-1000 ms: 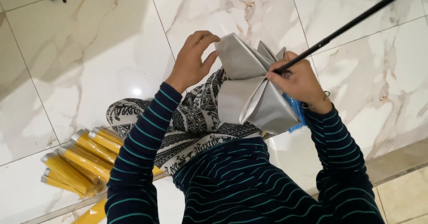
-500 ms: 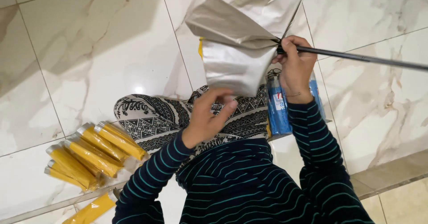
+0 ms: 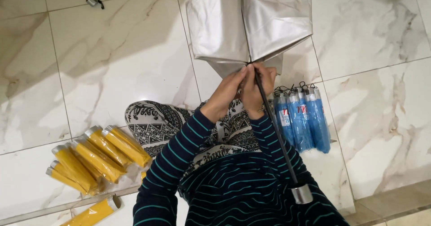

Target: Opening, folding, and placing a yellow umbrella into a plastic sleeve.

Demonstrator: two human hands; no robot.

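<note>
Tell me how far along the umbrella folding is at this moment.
Done, by the look of it: rolled yellow umbrellas lie stacked on the marble floor, and rolled blue umbrellas lie beside the person's patterned trousers. In hand: the left hand and right hand grip the black shaft at the base of a silver folding umbrella canopy. Left: the canopy hangs loose, unrolled, shaft extended.

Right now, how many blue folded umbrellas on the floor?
3, maybe 4: side by side in one row on the tile right of the person's knee, at and. The black shaft may hide another.
</note>
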